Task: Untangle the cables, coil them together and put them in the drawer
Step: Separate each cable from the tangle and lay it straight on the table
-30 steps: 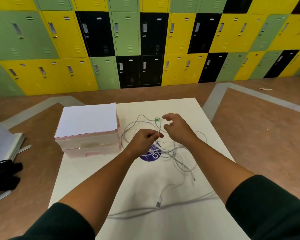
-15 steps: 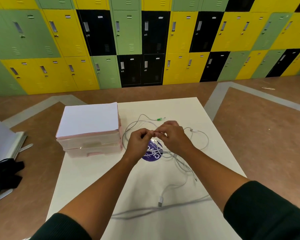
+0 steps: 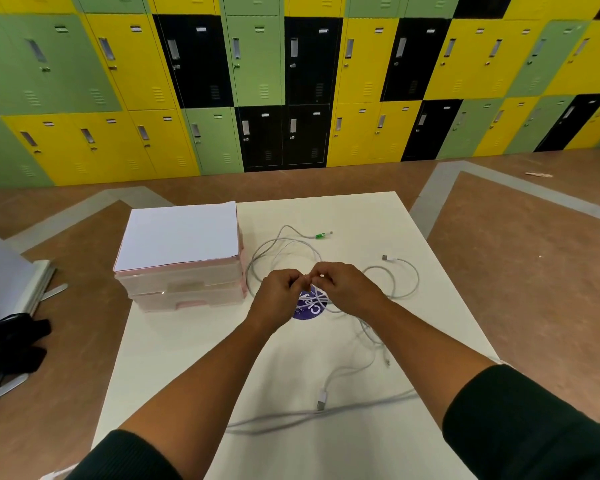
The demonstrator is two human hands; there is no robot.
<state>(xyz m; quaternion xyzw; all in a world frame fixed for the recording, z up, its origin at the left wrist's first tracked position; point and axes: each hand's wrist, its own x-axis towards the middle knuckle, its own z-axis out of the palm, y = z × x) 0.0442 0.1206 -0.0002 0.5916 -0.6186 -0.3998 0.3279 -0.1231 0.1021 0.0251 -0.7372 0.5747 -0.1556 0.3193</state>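
Note:
Several white cables lie tangled in loops on the white table. One end carries a green plug, another a white plug near me. My left hand and my right hand meet fingertip to fingertip above a purple sticker, both pinching cable strands between curled fingers. A pink drawer unit with white paper on top stands at the left of the table, its drawers shut.
Yellow, green and black lockers line the far wall. Brown floor surrounds the table. At the left lie grey boards and a black cloth bundle.
My right hand drew back from the green plug and joined my left hand. A cable loop with a plug now lies spread out to the right of my hands.

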